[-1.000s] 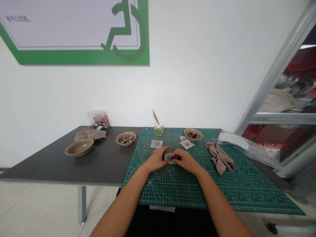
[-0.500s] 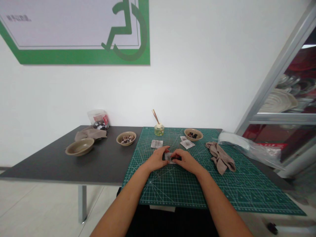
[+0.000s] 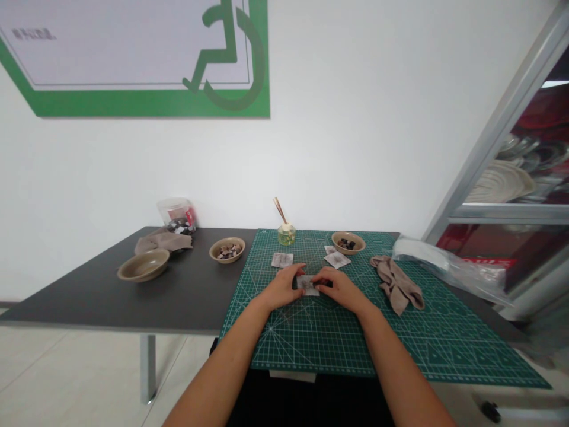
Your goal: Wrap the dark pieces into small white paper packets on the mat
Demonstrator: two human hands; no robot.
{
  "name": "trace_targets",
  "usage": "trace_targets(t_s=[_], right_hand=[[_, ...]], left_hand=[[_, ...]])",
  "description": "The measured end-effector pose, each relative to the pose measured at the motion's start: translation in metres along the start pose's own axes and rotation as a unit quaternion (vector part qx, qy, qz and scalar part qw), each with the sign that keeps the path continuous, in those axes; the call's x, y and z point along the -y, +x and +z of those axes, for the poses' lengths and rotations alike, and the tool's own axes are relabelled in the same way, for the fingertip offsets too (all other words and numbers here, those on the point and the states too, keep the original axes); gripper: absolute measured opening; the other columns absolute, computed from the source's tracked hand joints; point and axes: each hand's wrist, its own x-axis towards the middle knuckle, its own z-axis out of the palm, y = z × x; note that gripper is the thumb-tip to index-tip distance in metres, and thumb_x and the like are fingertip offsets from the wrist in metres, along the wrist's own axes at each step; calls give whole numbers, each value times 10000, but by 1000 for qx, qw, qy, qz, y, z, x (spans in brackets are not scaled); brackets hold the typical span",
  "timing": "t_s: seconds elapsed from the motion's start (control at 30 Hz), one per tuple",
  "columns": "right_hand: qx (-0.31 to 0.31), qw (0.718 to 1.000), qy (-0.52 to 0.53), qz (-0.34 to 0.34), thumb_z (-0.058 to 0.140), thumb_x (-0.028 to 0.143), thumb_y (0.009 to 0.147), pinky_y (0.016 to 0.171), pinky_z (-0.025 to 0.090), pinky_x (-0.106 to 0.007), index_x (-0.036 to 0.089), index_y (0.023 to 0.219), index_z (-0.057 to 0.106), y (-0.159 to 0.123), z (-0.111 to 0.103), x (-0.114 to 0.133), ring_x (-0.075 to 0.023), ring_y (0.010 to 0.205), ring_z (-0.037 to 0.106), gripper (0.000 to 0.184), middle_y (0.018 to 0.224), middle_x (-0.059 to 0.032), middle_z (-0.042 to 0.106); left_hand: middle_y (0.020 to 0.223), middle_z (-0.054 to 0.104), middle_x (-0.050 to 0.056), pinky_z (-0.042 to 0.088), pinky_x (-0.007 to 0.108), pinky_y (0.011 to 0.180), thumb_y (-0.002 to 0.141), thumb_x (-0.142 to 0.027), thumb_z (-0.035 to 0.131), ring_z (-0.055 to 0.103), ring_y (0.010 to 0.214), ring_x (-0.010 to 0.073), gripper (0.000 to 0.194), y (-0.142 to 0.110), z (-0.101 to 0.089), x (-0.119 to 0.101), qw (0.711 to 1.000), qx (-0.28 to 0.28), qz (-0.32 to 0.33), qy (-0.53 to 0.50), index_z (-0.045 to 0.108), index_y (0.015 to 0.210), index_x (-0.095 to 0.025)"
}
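Note:
A small grey-white square (image 3: 307,285) with dark smudgy marks lies flat on the green cutting mat (image 3: 320,344) between my hands. My left hand (image 3: 283,289) steadies its left side, thumb at the near edge and fingers curled at the far edge. Over the right side, my right hand (image 3: 341,290) pinches a small dark piece (image 3: 323,283), mostly covered by the fingers. Two similar squares are beyond my hands: one square (image 3: 283,260) to the left, another square (image 3: 337,260) to the right, beside a bowl (image 3: 361,244) of dark pieces.
A reed diffuser (image 3: 287,235) stands at the mat's back. A crumpled brown cloth (image 3: 397,284) and a clear plastic bag (image 3: 457,270) lie right. On the dark table are a bowl of brown pieces (image 3: 227,251), a bowl (image 3: 144,267), another cloth (image 3: 162,241) and a tipped clear jar (image 3: 178,214).
My right hand has shifted slightly right, and more of the square shows between my hands. My left hand stays nearly in place.

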Motion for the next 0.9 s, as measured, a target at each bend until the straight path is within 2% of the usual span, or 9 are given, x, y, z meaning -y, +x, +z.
trace_targets(t_s=[0.17, 0.4, 0.5, 0.7, 0.9], right_hand=[[-12, 999, 11, 33, 563, 93, 720, 676, 426, -272, 172, 864, 618, 0, 4, 2, -146, 724, 528, 173, 788, -17, 579], [-22, 999, -11, 28, 566, 116, 711, 672, 417, -278, 183, 784, 608, -1, 1, 1, -153, 722, 522, 108, 753, -8, 567], [-23, 999, -13, 20, 556, 109, 716, 678, 415, -279, 184, 799, 619, -2, 0, 2, -153, 723, 521, 129, 762, -12, 572], [17, 1000, -17, -16, 530, 75, 735, 703, 416, -281, 198, 880, 651, 1, 3, 6, -154, 760, 528, 226, 810, -25, 577], [-10, 1000, -23, -1, 543, 92, 743, 726, 418, -299, 188, 922, 646, -2, 0, 1, -165, 784, 534, 228, 832, -40, 594]], left_hand=[[1163, 566, 85, 351, 403, 989, 650, -134, 630, 521, 1075, 226, 649, 0, -1, -4, 1000, 0, -5, 0, 417, 1260, -191], [1151, 568, 84, 359, 400, 983, 649, -141, 636, 522, 1067, 230, 653, 0, 0, -1, 1000, -2, 0, 1, 416, 1262, -188], [1148, 571, 87, 359, 400, 983, 646, -134, 638, 525, 1065, 230, 657, 0, 0, 0, 1000, -2, -4, -1, 415, 1262, -186], [1160, 565, 98, 365, 381, 981, 648, -128, 633, 522, 1071, 223, 660, 0, -1, -2, 1000, 2, 0, -4, 408, 1268, -161], [1148, 569, 91, 357, 392, 986, 653, -138, 642, 522, 1068, 228, 653, 0, -1, -2, 1000, 1, -1, 0, 414, 1263, -172]])
